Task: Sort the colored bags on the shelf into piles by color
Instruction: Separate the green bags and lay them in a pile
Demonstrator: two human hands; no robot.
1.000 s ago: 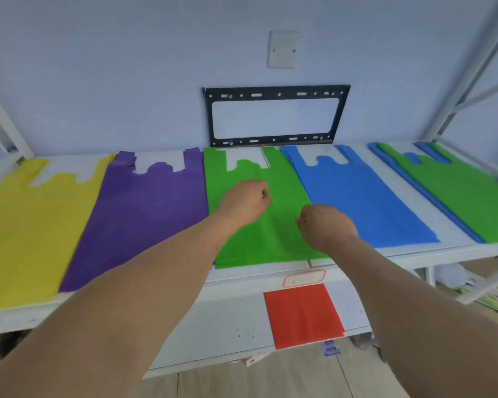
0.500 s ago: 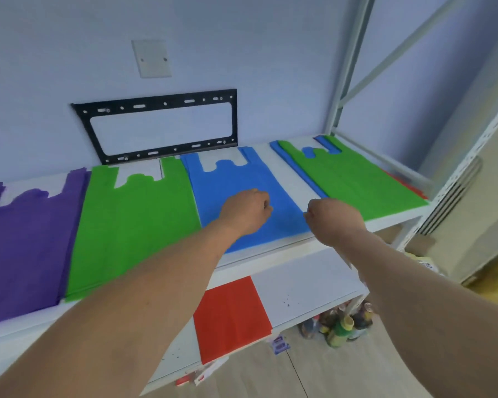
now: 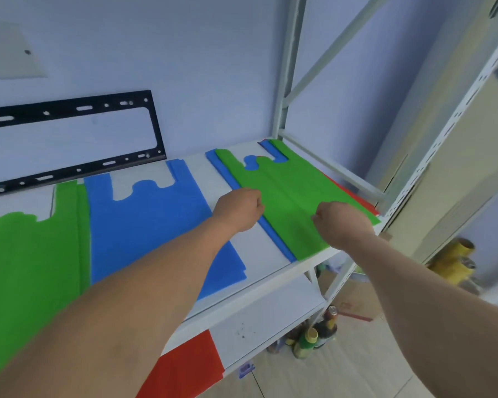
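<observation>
The flat green non-woven bag (image 3: 288, 202) lies on top of the mixed stack at the right end of the white metal shelf (image 3: 259, 254). Under it, a blue bag (image 3: 273, 234) shows as a strip along the left edge and through the handle cut-out, and a red layer (image 3: 354, 193) peeks out on the right side — so this stack holds several colours.

Both hands hover over it with fingers curled into loose fists. The left hand (image 3: 237, 209) sits above the blue strip at the stack's left edge; the right hand (image 3: 341, 222) is over the near right part of the green bag. Whether either hand pinches fabric I cannot tell, as the fingertips are tucked under.

To the left, well apart from the stack, a single-colour blue pile (image 3: 150, 222) lies flat, and just beside it a green pile (image 3: 32, 268) runs off the picture's left edge. A red sheet (image 3: 184, 369) rests on the lower shelf board.

Judging by this, sorting is well under way: two colour piles are in place, but the right-hand stack is unsorted — the top green bag likely belongs on the green pile.
</observation>
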